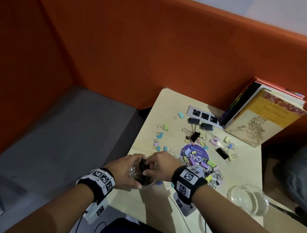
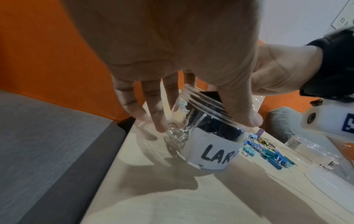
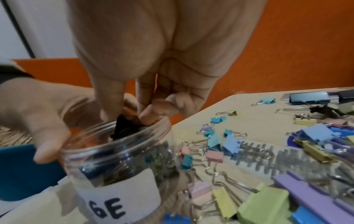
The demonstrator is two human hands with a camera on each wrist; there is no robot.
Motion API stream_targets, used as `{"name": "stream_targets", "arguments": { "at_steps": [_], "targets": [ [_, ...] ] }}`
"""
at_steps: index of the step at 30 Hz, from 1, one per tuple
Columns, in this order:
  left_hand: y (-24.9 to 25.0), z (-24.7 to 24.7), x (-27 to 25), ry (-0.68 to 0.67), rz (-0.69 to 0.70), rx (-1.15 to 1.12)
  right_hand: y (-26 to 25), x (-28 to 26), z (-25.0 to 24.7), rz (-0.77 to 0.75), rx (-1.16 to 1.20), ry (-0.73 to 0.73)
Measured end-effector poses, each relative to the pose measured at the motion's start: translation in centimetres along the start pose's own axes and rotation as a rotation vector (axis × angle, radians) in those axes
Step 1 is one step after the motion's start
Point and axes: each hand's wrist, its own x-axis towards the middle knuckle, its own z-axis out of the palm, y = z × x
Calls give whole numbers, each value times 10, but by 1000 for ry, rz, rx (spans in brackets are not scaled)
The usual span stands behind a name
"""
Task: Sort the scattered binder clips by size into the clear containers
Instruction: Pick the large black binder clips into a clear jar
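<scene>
A clear jar labelled LARGE stands near the table's front left corner with black clips inside. My left hand grips its threaded rim, thumb on the near side and fingers on the far side. At the jar mouth my right hand pinches a large black binder clip between thumb and forefinger. More large black clips and many smaller pastel clips lie scattered across the table. A second clear jar stands open at the front right.
A stack of books and a grey socket strip sit at the table's back. A round purple sticker marks the middle. An orange partition rises behind; a grey seat lies left of the table edge.
</scene>
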Motion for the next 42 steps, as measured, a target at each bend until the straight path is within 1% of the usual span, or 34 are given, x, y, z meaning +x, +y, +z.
{"name": "stream_targets", "arguments": {
  "at_steps": [3, 7, 11, 13, 17, 19, 21, 22, 24, 26, 28, 34, 38, 39, 42],
  "targets": [
    [2, 0, 0, 3, 9, 7, -5, 2, 5, 14, -78, 57],
    [1, -1, -1, -2, 16, 10, -9, 2, 8, 8, -203, 56],
    [0, -1, -1, -14, 27, 0, -11, 3, 15, 17, -217, 79],
    [0, -1, -1, -12, 30, -3, -12, 2, 20, 20, -183, 117],
    [-1, -1, 0, -11, 31, 7, -7, -2, 19, 13, -42, 221],
    [-1, 0, 0, -5, 32, 2, -2, -4, 18, -6, -56, 188],
    [-2, 0, 1, -5, 28, 5, 2, -6, 19, -32, -104, 121],
    [-2, 0, 1, -8, 26, 6, 3, -7, 20, -46, -88, 109],
    [-3, 0, 1, -5, 31, 7, 6, -9, 17, -47, 22, 154],
    [-2, 0, 0, 0, 36, -6, 13, -9, 10, -1, 116, 248],
    [-2, 0, 0, -2, 36, -9, 26, -10, 2, 70, 126, 308],
    [0, -2, 0, -19, 32, 15, 75, -20, -18, 344, 100, 338],
    [2, -3, -1, -18, 24, 10, 107, -18, -23, 494, 42, 332],
    [2, -3, -1, -19, 22, 6, 115, -17, -24, 516, 17, 311],
    [2, -2, -1, -17, 24, -9, 132, -14, -28, 561, -85, 188]
  ]
}}
